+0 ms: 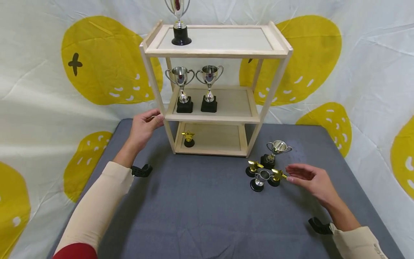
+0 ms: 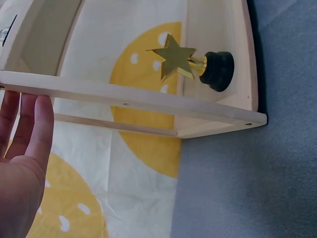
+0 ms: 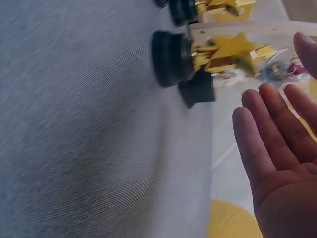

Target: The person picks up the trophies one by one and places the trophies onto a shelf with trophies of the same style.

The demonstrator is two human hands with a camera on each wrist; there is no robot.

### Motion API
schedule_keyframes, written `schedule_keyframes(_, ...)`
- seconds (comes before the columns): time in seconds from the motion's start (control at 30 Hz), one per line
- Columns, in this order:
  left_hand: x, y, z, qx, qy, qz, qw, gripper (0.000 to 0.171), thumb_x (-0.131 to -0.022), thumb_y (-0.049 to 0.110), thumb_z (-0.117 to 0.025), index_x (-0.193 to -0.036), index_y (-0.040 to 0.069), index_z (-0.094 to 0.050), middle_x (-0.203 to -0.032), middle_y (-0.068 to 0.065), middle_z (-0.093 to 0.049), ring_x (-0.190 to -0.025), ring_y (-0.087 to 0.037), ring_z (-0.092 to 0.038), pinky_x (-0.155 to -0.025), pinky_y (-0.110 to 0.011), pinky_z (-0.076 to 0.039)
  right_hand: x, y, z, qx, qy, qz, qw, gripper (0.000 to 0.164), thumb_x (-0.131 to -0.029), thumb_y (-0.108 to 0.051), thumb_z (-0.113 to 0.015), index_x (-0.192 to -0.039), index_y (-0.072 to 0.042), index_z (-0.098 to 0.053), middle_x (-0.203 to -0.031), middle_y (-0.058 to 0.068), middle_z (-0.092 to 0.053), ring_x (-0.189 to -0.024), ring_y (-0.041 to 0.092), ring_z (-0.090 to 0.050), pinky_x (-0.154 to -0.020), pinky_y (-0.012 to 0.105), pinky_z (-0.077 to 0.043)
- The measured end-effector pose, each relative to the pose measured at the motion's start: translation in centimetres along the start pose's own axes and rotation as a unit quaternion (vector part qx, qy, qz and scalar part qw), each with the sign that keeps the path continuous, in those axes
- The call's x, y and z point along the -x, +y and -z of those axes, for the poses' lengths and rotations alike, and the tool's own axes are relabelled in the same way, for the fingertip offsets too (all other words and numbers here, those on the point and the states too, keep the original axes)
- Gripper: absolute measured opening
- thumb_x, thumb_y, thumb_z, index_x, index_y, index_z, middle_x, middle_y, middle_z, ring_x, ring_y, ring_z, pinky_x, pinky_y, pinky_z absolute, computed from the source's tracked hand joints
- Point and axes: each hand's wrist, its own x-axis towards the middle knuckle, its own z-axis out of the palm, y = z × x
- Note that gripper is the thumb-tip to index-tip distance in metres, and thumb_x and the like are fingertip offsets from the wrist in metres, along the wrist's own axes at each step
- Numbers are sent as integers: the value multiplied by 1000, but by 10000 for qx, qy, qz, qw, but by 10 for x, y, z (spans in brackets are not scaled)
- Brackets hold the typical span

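My left hand (image 1: 143, 127) holds the left front post of a wooden three-tier shelf (image 1: 215, 55) near its middle tier, thumb at the front and fingers behind. Beside the small trophies on the right, my right hand (image 1: 312, 181) is held with its fingers extended and nothing in its grasp. Nearest to it is a gold star trophy (image 1: 276, 176) on a round black base. Close by stand another gold star trophy (image 1: 253, 167), a small silver cup (image 1: 258, 180) and a larger two-handled cup (image 1: 273, 153). In the right wrist view, a star trophy (image 3: 225, 52) sits just beyond the fingertips.
A tall trophy (image 1: 181, 34) occupies the top tier. Two silver cups, a left one (image 1: 182, 88) and a right one (image 1: 209, 88), stand on the middle tier. Low on the bottom tier is a gold star trophy (image 2: 173, 57). Grey cloth (image 1: 194, 205) covers the table; a patterned curtain (image 1: 38, 46) hangs behind.
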Motion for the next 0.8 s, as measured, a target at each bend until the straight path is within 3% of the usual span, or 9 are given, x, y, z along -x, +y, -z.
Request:
schedule_keyframes(0.13, 0, 0, -1, 3, -11, 59, 10000, 43, -103, 9, -64, -141, -10, -59, -109, 12, -68, -99, 1, -70, -88, -17, -61, 0, 13, -1, 6, -176, -61, 9998, 49, -89, -4, -82, -131, 11, -63, -113, -16, -77, -99, -4, -74, -82, 12, -61)
schedule_keyframes(0.33, 0, -1, -1, -34, -8, 20, 10000, 42, -103, 10, -64, -140, -9, -60, -110, 12, -68, -100, 1, -70, -88, -16, -61, -7, 22, -4, 143, -363, -211, 9990, 54, -89, -6, -82, -134, 12, -60, -114, -24, -71, -102, -10, -70, -82, 13, -61)
schedule_keyframes(0.5, 0, -2, -1, 90, -33, 18, 10000, 43, -102, 8, -64, -141, -10, -58, -109, 13, -68, -99, 1, -71, -88, -17, -61, -13, 29, -9, 72, -536, -110, 9985, 55, -86, -4, -84, -134, 13, -60, -115, -24, -70, -104, -13, -67, -82, 12, -61)
schedule_keyframes(0.6, 1, -2, -1, 176, -13, 11, 9998, 43, -102, 6, -64, -141, -12, -57, -107, 14, -69, -98, 1, -71, -87, -17, -62, -17, 32, -12, 61, -605, -2, 9982, 54, -85, -3, -84, -132, 12, -62, -117, -17, -73, -104, -13, -67, -82, 12, -61)
schedule_keyframes(0.8, -1, -2, 0, 201, -10, -32, 9998, 43, -103, 7, -64, -141, -13, -57, -107, 14, -70, -99, 1, -71, -88, -17, -61, -23, 35, -17, 257, -634, 103, 9976, 51, -84, -1, -85, -130, 9, -65, -117, 10, -76, -100, -11, -68, -78, 12, -61)
